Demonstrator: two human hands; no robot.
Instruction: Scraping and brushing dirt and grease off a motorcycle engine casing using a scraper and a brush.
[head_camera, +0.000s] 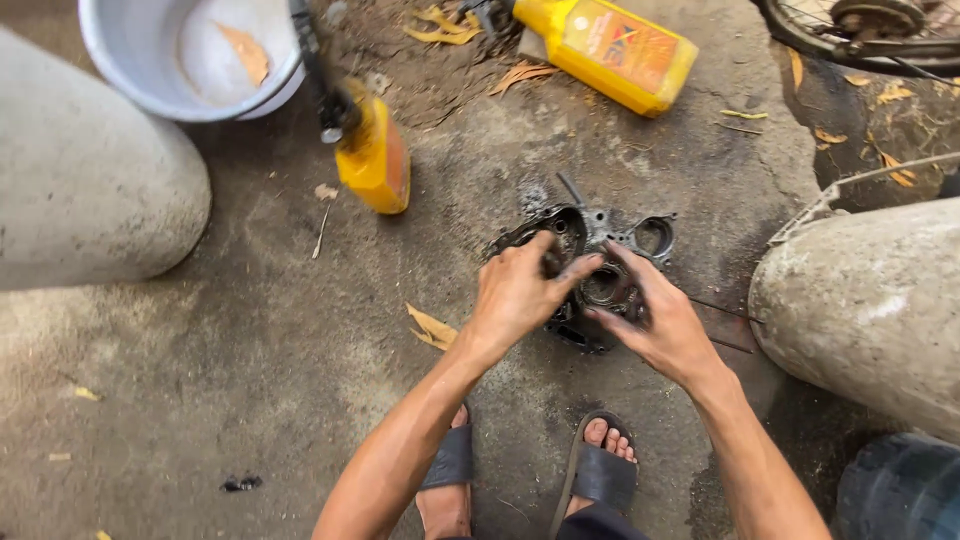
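Note:
A dark, oily metal engine cover (655, 237) with several round openings lies flat on the concrete floor, in front of my sandalled feet. My left hand (517, 293) rests on its left side, fingers curled down onto the metal near a round opening. My right hand (655, 320) lies on its right side, fingers spread and pressed around the central round bore (604, 285). Both hands touch the cover; whether a small part sits under the fingers is hidden.
A yellow oil bottle (612, 50) lies at the top, a second yellow bottle (375, 155) to the left with a dark tool on it. A white bucket (140, 70) stands top left. Concrete posts (870, 300) flank me. A wheel (860, 25) shows top right, a tyre (900, 490) bottom right.

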